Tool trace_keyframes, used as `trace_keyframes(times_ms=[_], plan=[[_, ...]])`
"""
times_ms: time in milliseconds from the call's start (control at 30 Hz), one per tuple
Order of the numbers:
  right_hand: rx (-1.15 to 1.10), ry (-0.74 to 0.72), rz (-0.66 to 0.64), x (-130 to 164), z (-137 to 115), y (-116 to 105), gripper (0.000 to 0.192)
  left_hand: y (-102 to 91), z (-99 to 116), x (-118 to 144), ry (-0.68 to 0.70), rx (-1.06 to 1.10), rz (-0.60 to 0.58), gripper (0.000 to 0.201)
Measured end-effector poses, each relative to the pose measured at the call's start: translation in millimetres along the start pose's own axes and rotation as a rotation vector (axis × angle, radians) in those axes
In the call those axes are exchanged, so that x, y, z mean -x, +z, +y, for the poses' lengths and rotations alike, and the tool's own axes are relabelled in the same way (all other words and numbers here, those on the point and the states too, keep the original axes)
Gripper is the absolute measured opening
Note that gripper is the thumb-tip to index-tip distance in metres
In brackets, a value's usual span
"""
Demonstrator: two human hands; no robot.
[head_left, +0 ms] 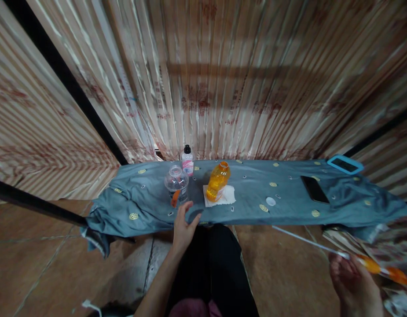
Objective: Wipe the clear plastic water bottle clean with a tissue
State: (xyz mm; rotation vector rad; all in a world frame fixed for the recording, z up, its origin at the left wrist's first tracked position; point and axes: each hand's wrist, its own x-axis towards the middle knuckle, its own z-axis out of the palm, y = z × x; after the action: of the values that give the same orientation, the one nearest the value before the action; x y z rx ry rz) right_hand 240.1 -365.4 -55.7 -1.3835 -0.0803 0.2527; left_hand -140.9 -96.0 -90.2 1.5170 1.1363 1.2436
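Jar [177, 182]: clear, left of centre, standing on the cloth [252, 176]; an orange patch [175, 199] shows on or in it, which of the two cannot be told.
Left hand [182, 231]: lower centre, just below the jar; thumb and fingers spread apart, nothing seen in the grip; contact with the jar cannot be confirmed.
Flask [187, 162]: black cap, pink label, directly behind the jar.
Orange bottle [218, 181]: centre of the frame, on white paper [229, 194]; mouth uncapped. It slants right in the view; true tilt cannot be judged.
Disc [270, 201]: white, flat on the cloth, right of centre.
Tube [304, 239]: thin, white, lower right; its free end points up and left, at the cloth's front edge, well apart from the orange bottle.
Phone [314, 189]: dark, right side, lying flat.
Blue frame [345, 164]: dark panel inside, far right, at the cloth's rear.
Right hand [355, 281]: lower right corner, fingers closed around the tube's white fitting; an orange end piece [371, 265] extends beyond, blurred.
Step in hand: judged to be handling of the tube, clear of the bottle.
Next move: judged to call for control of the tube's long free end and, should it meet the mouth, a steadying left hand.
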Motion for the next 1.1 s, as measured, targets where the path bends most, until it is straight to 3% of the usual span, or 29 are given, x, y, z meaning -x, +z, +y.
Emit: trace_keyframes(times_ms=[100, 233, 333, 433, 533, 833, 967, 1100], plan=[[-0.167, 0.086, -0.018, 10.4, -12.6, 33.6, 0.024, 29.7, 20.5, -28.9, 0.074, 0.012, -0.088, 0.065], [-0.376, 0.125, -0.178, 14.7, -39.5, 101.5, 0.031, 69.0, 47.8, -73.5, 0.147, 0.054, -0.129, 0.093], [-0.464, 0.091, -0.305, 10.9, -62.4, 152.2, 0.034, 91.8, 60.6, -98.6, 0.165, 0.09, -0.17, 0.1], [-0.49, -0.005, -0.363, 4.9, -80.2, 193.9, 0.026, 106.7, 64.0, -111.8, 0.163, 0.096, -0.182, 0.098], [-0.467, -0.11, -0.405, 3.1, -92.9, 224.7, 0.021, 114.5, 60.6, -115.9, 0.121, 0.076, -0.196, 0.09], [-0.236, -0.319, -0.629, 17.3, -122.8, 277.2, 0.049, 122.1, 44.7, -117.5, 0.081, 0.142, -0.231, 0.077], [-0.08, -0.337, -0.768, 17.5, -109.9, 308.8, 0.047, 125.5, 43.1, -117.3, 0.075, 0.164, -0.24, 0.076], [0.1, -0.331, -0.931, 24.0, -73.2, 341.4, 0.024, 125.6, 44.5, -116.7, 0.087, 0.166, -0.249, 0.077]])
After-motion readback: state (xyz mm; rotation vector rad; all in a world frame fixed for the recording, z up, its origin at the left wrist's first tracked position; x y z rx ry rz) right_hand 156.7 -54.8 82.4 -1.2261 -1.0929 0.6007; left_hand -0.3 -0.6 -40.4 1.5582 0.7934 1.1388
